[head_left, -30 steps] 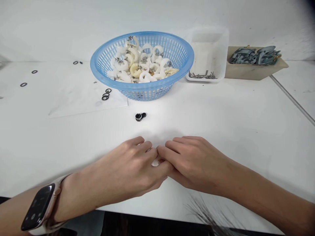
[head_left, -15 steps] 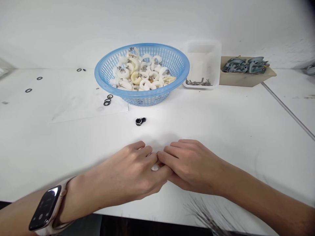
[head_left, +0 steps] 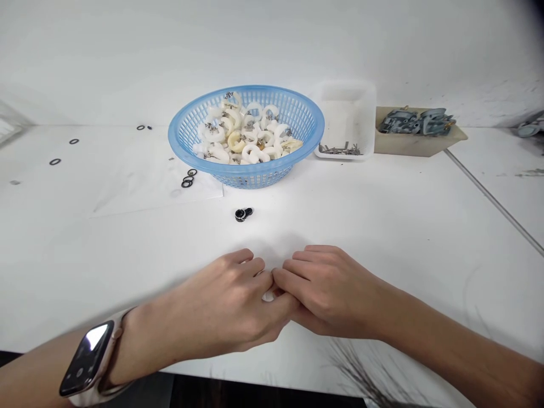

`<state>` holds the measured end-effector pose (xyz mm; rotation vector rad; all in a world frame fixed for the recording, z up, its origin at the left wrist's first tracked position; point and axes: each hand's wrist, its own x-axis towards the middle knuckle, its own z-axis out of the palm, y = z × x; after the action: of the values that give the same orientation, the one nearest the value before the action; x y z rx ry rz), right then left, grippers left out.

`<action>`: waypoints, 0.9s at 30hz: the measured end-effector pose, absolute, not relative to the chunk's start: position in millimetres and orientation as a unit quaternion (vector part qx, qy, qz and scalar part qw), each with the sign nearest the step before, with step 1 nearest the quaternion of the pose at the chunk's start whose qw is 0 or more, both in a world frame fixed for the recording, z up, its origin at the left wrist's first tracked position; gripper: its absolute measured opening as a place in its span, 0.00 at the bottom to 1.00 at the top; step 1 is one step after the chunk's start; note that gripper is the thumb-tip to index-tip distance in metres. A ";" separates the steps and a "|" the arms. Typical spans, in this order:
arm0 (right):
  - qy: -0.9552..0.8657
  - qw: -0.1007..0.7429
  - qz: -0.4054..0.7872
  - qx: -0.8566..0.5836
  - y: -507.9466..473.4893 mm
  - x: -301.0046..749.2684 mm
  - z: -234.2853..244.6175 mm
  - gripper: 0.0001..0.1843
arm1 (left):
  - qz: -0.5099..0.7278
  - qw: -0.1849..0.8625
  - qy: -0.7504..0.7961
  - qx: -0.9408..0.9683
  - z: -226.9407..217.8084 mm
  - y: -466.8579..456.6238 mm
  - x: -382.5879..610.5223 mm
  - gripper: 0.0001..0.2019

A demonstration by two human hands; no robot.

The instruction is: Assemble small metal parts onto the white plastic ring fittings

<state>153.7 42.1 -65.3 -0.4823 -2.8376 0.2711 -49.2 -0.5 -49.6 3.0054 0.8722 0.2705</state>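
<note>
My left hand (head_left: 229,306) and my right hand (head_left: 329,289) rest on the white table (head_left: 382,226) near its front edge, fingertips pressed together. Between them they pinch a small white part (head_left: 268,295), mostly hidden by the fingers. A smartwatch (head_left: 87,357) sits on my left wrist. A small black fitting (head_left: 243,213) lies on the table just beyond my hands. Further back stands a blue basket (head_left: 246,167) filled with white ring-shaped parts (head_left: 244,133).
Black rubber rings (head_left: 187,178) lie left of the basket, with more rings (head_left: 55,161) scattered at the far left. A clear tray (head_left: 346,122) with metal pins and a tan tray (head_left: 419,139) of grey metal pieces stand at the back right.
The camera has tilted upward, so the basket and trays appear lower in view. My hands stay pressed together on the small white part.
</note>
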 end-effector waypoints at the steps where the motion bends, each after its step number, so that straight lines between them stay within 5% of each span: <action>1: -0.974 0.125 0.093 -0.166 41.9 153.7 -65.2 0.12 | 0.090 0.000 0.278 0.956 -49.4 -0.5 -49.1 0.05; 27: -0.973 0.126 0.090 -0.172 40.8 153.6 -65.6 0.11 | 0.087 -0.003 0.276 0.957 -48.4 -0.7 -48.6 0.05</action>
<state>153.6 40.8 -65.6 -0.4999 -2.8337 0.2617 -48.6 -0.7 -48.4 3.0131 0.8677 0.2735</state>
